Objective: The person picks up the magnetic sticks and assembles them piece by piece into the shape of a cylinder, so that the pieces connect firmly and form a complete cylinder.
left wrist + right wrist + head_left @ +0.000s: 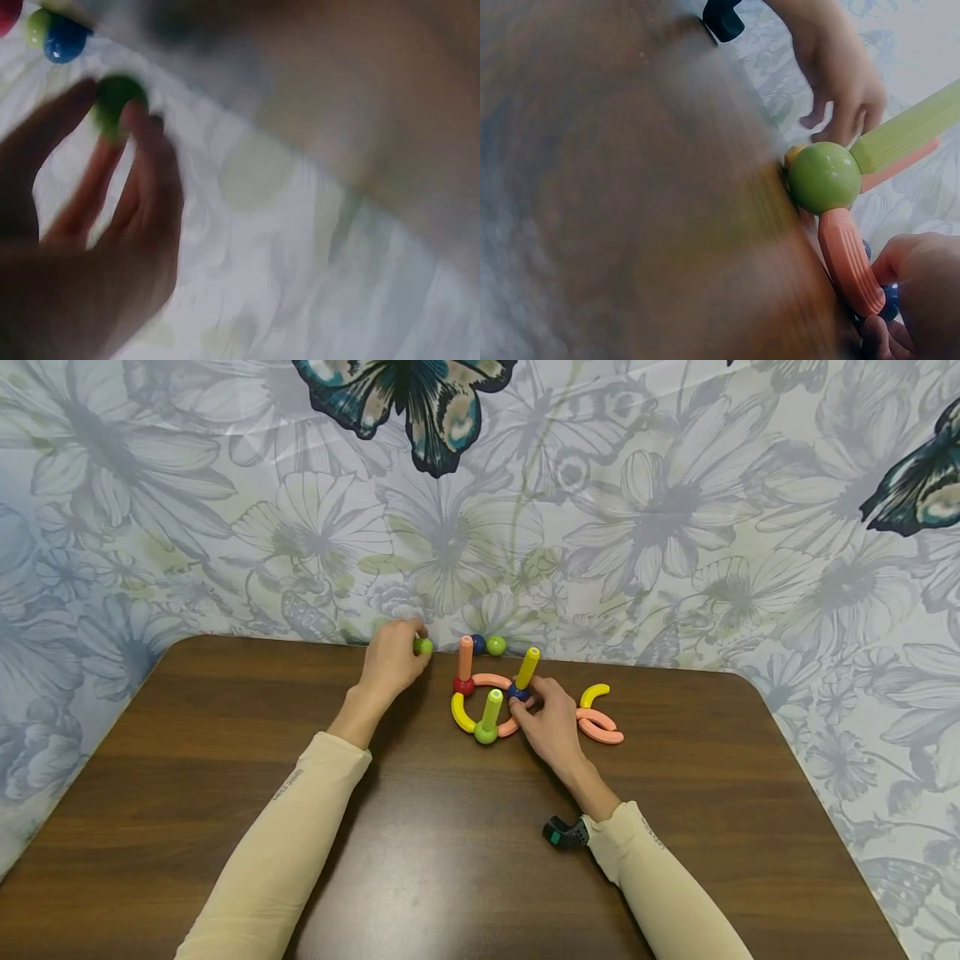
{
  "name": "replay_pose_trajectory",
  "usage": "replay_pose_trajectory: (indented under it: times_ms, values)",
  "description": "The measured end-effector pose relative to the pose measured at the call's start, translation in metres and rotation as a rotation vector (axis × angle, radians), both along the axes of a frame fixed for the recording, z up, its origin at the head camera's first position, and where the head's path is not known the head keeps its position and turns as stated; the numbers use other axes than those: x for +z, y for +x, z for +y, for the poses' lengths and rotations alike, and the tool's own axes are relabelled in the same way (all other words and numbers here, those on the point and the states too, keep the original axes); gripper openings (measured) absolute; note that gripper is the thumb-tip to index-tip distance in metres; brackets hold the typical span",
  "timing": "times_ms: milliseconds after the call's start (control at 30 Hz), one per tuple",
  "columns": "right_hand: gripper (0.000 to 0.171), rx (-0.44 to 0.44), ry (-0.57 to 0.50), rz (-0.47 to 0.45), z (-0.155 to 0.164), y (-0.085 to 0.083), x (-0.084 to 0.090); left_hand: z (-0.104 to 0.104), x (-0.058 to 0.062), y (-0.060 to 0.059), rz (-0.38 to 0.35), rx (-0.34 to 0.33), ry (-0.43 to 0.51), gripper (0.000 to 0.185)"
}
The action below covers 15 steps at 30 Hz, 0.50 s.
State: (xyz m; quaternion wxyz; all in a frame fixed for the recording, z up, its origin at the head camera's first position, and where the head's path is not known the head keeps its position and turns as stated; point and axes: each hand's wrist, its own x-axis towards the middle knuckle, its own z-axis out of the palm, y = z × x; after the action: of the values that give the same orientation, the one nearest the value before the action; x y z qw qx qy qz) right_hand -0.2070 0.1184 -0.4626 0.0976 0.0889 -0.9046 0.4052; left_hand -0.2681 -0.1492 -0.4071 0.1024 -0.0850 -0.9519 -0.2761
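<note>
My left hand [411, 647] is at the table's far edge and pinches a small green ball [424, 646] between its fingertips; the left wrist view shows the same green ball [116, 103] between thumb and fingers [142, 139]. My right hand [527, 703] holds a blue ball [517, 692] that carries an upright yellow stick [527, 667]. That ball belongs to a ring of curved pink and yellow pieces with a red ball [463, 686] under an orange stick [466, 657] and a green ball [825, 178] under a green stick [492, 708].
A loose blue ball [477, 643] and green ball [496, 646] lie by the wall cloth. A yellow curve [593, 694] and two pink curves [599, 727] lie right of the ring. The brown table [225, 760] spreads toward me.
</note>
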Motion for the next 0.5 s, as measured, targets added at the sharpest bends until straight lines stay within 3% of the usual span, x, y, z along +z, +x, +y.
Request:
replay_pose_trajectory:
  times_ms: [200, 300, 400, 500]
  values:
    - [0.030, 0.000, 0.007, 0.017, 0.001, 0.001, 0.000, 0.010, 0.022, 0.004, 0.152, -0.092, 0.244, 0.027]
    - [0.030, 0.003, 0.007, 0.027, 0.002, 0.000, 0.000, 0.018, 0.034, 0.010, 0.229, -0.150, 0.319, 0.029]
    - [0.030, 0.010, 0.005, 0.038, 0.002, -0.001, 0.000, 0.025, 0.046, 0.018, 0.265, -0.209, 0.361, 0.028]
    - [0.028, 0.011, 0.008, 0.052, 0.002, -0.001, -0.001, 0.028, 0.054, 0.025, 0.269, -0.255, 0.338, 0.027]
